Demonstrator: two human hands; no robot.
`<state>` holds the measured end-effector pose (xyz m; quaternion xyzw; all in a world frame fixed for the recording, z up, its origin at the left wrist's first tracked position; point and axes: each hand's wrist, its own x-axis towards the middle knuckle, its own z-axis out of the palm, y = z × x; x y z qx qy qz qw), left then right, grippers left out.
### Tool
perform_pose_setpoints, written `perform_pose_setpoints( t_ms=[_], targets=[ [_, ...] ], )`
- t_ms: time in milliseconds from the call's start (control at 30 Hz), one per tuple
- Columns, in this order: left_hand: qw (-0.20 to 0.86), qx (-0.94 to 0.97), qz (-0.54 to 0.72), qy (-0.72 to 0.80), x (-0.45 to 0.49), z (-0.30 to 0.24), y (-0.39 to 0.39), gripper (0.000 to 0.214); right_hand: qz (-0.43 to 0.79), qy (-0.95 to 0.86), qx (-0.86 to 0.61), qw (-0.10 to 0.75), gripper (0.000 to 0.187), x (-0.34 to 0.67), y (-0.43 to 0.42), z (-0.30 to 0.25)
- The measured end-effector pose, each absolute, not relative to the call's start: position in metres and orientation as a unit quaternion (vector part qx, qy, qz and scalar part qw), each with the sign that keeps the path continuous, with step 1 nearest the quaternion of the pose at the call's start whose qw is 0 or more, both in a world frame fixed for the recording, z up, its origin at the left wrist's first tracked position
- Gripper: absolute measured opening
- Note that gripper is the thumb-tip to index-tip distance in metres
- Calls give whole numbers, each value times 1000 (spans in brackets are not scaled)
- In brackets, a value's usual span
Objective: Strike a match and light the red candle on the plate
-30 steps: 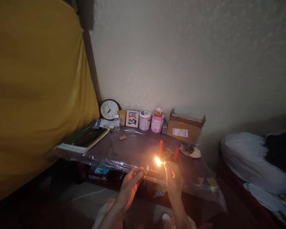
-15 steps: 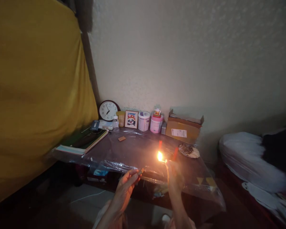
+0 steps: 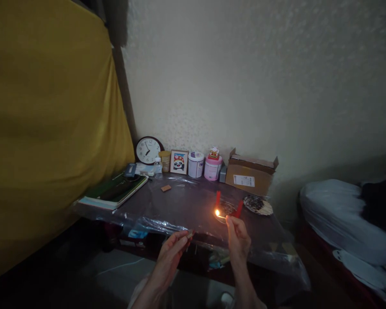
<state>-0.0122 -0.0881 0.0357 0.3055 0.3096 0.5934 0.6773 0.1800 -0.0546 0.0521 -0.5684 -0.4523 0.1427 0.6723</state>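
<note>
A burning match [image 3: 221, 216] is pinched in my right hand [image 3: 238, 240], its flame at the left tip, small and yellow. My left hand [image 3: 172, 254] grips a small matchbox [image 3: 189, 235] near the front edge of the table, mostly covered by the fingers. Two red candles stand just beyond the match: one candle [image 3: 218, 200] is upright behind the flame, the other candle [image 3: 239, 209] leans slightly to the right. Between them lies a round, dark-patterned dish [image 3: 227, 208], partly hidden by the right hand. No flame shows on either candle's top.
The table [image 3: 180, 206] has a clear plastic cover. Along the wall stand a clock [image 3: 149, 150], a framed panda picture [image 3: 179, 162], a white tub [image 3: 196, 165], a pink tub [image 3: 213, 168] and a cardboard box [image 3: 251, 174]. A patterned plate [image 3: 258, 205], a book [image 3: 116, 191] and a small brown piece [image 3: 165, 188] lie on top.
The match flame has shrunk from a bright flare to a small flame, and the scene is darker. Both hands stay in nearly the same place.
</note>
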Motion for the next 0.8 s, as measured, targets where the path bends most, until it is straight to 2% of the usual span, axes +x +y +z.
perform_pose_setpoints(
  t_ms=[800],
  targets=[
    [668,298,598,329,-11,30,-83,26,145,-445,-551,691,25,185,-43,58]
  ],
)
